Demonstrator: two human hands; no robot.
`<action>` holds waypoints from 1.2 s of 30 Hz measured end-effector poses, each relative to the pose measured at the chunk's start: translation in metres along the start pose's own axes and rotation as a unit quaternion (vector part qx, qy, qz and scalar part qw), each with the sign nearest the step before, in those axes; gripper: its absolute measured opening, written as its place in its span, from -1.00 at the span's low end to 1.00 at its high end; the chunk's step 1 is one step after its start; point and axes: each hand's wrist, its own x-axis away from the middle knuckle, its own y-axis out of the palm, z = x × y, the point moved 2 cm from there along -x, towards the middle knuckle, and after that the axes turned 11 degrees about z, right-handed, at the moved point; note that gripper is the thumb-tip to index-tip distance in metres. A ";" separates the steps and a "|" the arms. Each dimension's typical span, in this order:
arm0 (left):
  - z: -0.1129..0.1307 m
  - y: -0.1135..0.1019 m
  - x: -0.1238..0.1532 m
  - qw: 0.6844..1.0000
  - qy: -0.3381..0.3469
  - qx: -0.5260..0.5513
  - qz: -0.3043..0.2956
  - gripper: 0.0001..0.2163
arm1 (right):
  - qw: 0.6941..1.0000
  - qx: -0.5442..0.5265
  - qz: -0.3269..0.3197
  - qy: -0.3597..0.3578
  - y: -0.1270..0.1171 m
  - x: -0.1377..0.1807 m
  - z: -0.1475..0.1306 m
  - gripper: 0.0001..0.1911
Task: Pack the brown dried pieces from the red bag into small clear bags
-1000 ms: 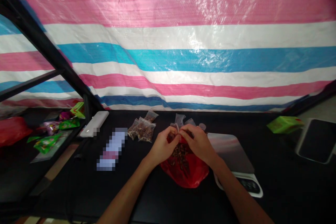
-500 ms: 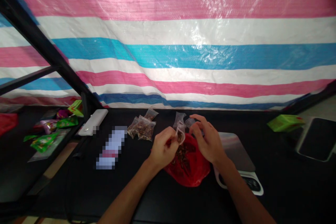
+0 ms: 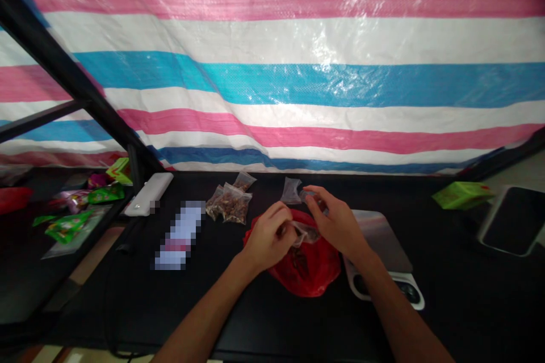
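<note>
My left hand (image 3: 272,236) is closed on the rim of a small clear plastic bag (image 3: 307,233), its fingers curled at the bag's mouth. The bag is tilted sideways and has dark brown bits inside. Beneath it sits an open red plastic bag (image 3: 313,283) holding loose brown dried pieces. My right hand (image 3: 338,224) is at the far end of the small bag, its thumb and forefinger apart; whether it touches the bag is hidden. Another clear bag (image 3: 291,190) lies flat beyond the red one, with a further clear piece near my right fingertips.
Filled small bags (image 3: 234,202) lie left of the red bag. A kitchen scale (image 3: 383,241) stands under my right forearm. Farther right are a green packet (image 3: 462,195) and a phone (image 3: 508,220). A white device (image 3: 150,194) and snack packets (image 3: 68,227) lie left, by a black metal frame.
The small bag has tipped from upright to sideways, stretching toward my right hand. My right hand has come a little lower and nearer to it. The view has shifted slightly.
</note>
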 end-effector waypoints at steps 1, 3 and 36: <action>-0.003 -0.001 0.000 0.999 -0.021 0.007 0.026 -0.83 | 1.000 -0.001 -0.010 -0.002 -0.001 0.001 -0.001 -0.63; -0.009 -0.001 -0.001 0.996 -0.045 0.031 0.076 -0.83 | 0.999 -0.021 -0.039 -0.007 -0.002 0.002 -0.001 -0.57; -0.003 -0.005 0.000 0.976 -0.139 -0.055 -0.160 -0.71 | 0.937 -0.284 -0.202 0.001 -0.009 0.008 0.000 -0.27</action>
